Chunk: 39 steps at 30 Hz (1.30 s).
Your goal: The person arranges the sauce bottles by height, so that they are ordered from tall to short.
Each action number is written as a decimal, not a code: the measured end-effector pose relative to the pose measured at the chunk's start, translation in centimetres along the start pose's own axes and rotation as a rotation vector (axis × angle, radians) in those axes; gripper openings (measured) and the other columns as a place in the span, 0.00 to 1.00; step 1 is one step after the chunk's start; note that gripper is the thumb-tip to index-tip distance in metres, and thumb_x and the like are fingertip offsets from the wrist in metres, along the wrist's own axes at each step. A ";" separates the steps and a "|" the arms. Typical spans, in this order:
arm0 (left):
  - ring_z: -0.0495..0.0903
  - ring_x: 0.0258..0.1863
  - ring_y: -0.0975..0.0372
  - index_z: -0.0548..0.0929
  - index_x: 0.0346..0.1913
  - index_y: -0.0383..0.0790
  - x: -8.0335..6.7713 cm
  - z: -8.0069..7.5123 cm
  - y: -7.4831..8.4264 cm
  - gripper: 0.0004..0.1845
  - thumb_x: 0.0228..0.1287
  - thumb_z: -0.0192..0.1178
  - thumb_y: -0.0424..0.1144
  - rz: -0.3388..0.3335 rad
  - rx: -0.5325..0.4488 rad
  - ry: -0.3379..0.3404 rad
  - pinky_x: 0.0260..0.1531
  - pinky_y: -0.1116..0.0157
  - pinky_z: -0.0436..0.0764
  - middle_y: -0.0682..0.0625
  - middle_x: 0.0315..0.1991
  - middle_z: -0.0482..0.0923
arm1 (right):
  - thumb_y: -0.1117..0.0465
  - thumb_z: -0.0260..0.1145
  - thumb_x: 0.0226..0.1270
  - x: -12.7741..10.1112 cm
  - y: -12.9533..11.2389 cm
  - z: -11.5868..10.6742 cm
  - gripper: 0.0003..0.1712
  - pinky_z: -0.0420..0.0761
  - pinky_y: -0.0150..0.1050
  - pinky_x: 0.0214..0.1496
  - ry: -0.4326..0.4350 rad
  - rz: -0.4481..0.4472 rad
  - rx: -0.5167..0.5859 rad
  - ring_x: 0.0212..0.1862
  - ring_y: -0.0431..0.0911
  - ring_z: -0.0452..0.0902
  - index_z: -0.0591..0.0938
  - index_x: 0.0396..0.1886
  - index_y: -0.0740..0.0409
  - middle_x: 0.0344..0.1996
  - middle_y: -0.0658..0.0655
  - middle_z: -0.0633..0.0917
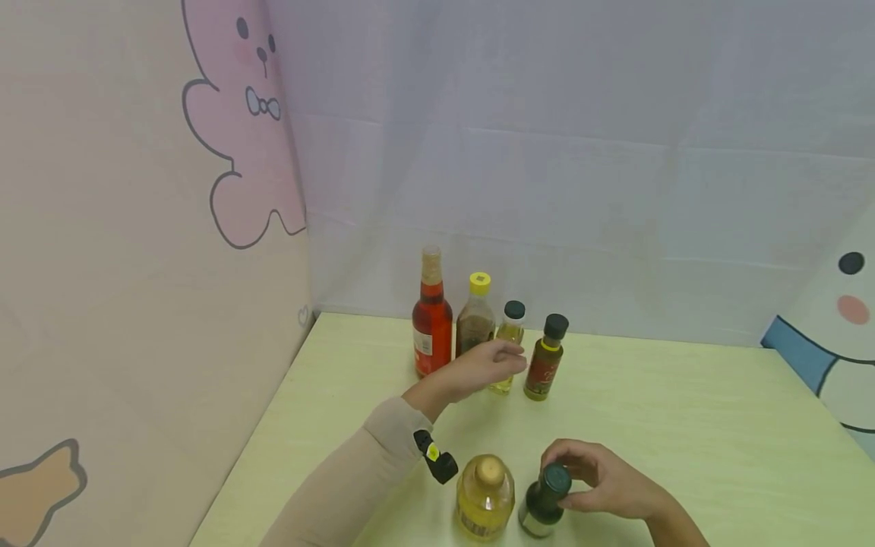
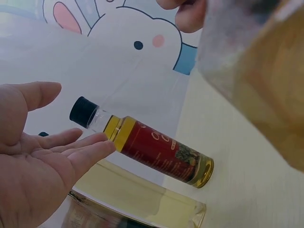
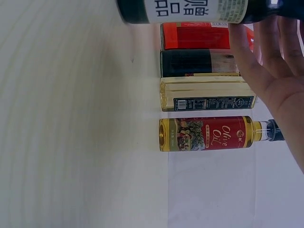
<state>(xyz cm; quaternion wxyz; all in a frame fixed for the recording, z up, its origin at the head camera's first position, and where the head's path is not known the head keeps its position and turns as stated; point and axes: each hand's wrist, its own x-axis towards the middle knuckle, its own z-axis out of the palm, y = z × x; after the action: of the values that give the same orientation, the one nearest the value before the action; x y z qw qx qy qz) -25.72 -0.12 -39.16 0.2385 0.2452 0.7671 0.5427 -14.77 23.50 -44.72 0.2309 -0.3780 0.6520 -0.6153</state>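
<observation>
My left hand (image 1: 488,365) reaches to the bottle row at the back, its fingers extended and holding nothing. In the left wrist view its fingertips overlap the neck of an olive oil bottle (image 2: 161,154) with a red label and black cap. Just behind the hand stands a slim pale-yellow oil bottle (image 1: 502,386) with a dark cap. Nearer the front, my right hand (image 1: 608,482) grips a dark green bottle (image 1: 542,510) around its upper part, thumb on one side and fingers on the other. White label with dark characters (image 3: 183,9) shows on that bottle in the right wrist view.
Left of the dark bottle stands a clear bottle of yellow liquid (image 1: 485,505). A tall red bottle (image 1: 432,327) and a yellow-capped bottle (image 1: 476,319) complete the back row's left end. Curtains close off the pale table (image 1: 656,410) behind and at the left.
</observation>
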 end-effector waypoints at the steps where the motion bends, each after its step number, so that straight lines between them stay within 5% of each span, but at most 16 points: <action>1: 0.69 0.54 0.63 0.68 0.60 0.46 -0.1 0.0 -0.1 0.26 0.63 0.52 0.54 0.001 -0.014 -0.004 0.51 0.61 0.69 0.55 0.55 0.70 | 0.79 0.57 0.56 0.0 0.0 0.0 0.18 0.70 0.43 0.53 0.000 0.007 -0.002 0.47 0.50 0.71 0.72 0.47 0.65 0.43 0.64 0.75; 7: 0.70 0.52 0.63 0.68 0.60 0.43 -1.2 0.0 -0.7 0.25 0.64 0.52 0.52 0.049 -0.085 -0.039 0.51 0.62 0.69 0.55 0.54 0.71 | 0.78 0.57 0.57 0.0 0.0 -0.1 0.18 0.70 0.43 0.53 0.001 0.016 -0.015 0.47 0.51 0.71 0.72 0.47 0.65 0.44 0.63 0.75; 13: 0.70 0.54 0.62 0.67 0.61 0.40 -2.4 0.0 -1.2 0.23 0.67 0.49 0.48 0.104 -0.168 -0.142 0.52 0.65 0.68 0.52 0.55 0.71 | 0.78 0.57 0.57 -0.1 0.0 -0.1 0.17 0.70 0.43 0.53 0.010 0.048 -0.003 0.47 0.51 0.71 0.72 0.47 0.65 0.44 0.63 0.75; 21: 0.67 0.57 0.58 0.65 0.61 0.35 -3.5 0.2 -1.7 0.23 0.69 0.47 0.46 0.138 -0.241 -0.212 0.53 0.66 0.67 0.45 0.57 0.69 | 0.80 0.57 0.55 0.0 0.3 0.1 0.19 0.70 0.42 0.53 -0.011 -0.042 -0.002 0.47 0.51 0.72 0.71 0.47 0.66 0.44 0.64 0.75; 39: 0.66 0.58 0.58 0.63 0.62 0.34 -5.2 0.1 -3.8 0.20 0.70 0.43 0.36 0.296 -0.153 -0.473 0.54 0.63 0.66 0.48 0.59 0.67 | 0.78 0.57 0.57 0.0 0.0 0.1 0.18 0.70 0.42 0.53 -0.008 -0.003 0.012 0.48 0.51 0.71 0.71 0.48 0.65 0.45 0.63 0.75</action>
<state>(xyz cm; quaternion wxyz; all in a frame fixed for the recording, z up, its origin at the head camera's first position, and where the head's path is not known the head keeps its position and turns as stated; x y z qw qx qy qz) -22.14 -4.43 -42.28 0.3467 0.4555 0.6031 0.5555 -14.71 23.48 -44.70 0.2350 -0.3802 0.6469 -0.6179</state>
